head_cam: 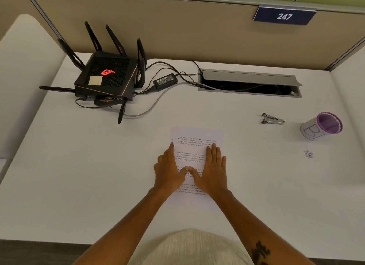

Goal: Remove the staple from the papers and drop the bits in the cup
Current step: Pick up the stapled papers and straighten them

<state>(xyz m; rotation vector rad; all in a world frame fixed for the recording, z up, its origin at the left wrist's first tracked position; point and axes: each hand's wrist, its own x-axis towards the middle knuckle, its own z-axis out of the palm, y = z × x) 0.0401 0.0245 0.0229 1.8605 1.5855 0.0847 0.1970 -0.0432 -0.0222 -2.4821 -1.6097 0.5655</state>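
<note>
We see a white worktop (79, 166) with a black router (106, 77) at the far left and a cable hatch (249, 83) at the back. Papers (197, 138) lie at centre, pinned flat. Left hand (169, 170) and right hand (214, 169) rest palm-down on them, fingers spread, thumbs touching, gripping nothing. Cup (321, 126) stands upright far right, well apart from the papers. Staple remover (272, 118) lies just left of the cup. We can't make out the staple.

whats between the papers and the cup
The staple remover lies on the desk between the papers and the cup, nearer the cup; otherwise bare desk, in the head view.
</note>
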